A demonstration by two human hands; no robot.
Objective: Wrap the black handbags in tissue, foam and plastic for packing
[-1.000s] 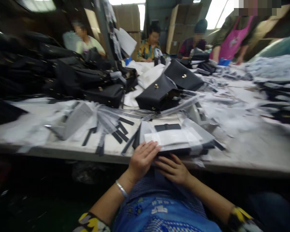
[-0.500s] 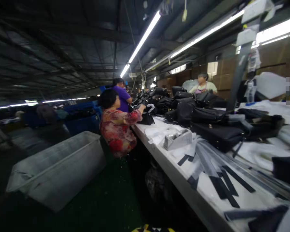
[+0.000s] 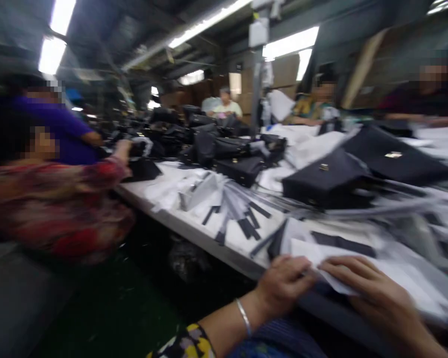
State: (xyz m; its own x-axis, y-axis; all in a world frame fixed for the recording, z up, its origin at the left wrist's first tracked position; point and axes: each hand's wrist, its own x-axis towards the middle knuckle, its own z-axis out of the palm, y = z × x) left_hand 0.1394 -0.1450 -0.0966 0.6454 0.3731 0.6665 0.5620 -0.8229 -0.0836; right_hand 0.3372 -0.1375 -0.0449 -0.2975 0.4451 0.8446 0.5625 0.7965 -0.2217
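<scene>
My left hand, with a silver bangle at the wrist, rests curled at the near edge of the white table, fingertips against the corner of a white paper sheet. My right hand lies on the same sheet, fingers bent over its near corner. A flat black piece lies just beyond the sheet. The view is smeared by motion, so I cannot see whether either hand pinches the paper.
Black handbags and loose black straps cover the table. A tape dispenser sits to the left. A person in a red patterned top works at left; other people sit across the table.
The view swung far left half a second ago, with my hands out of sight, and has swung back right. Both hands are again at the paper on the table edge.
</scene>
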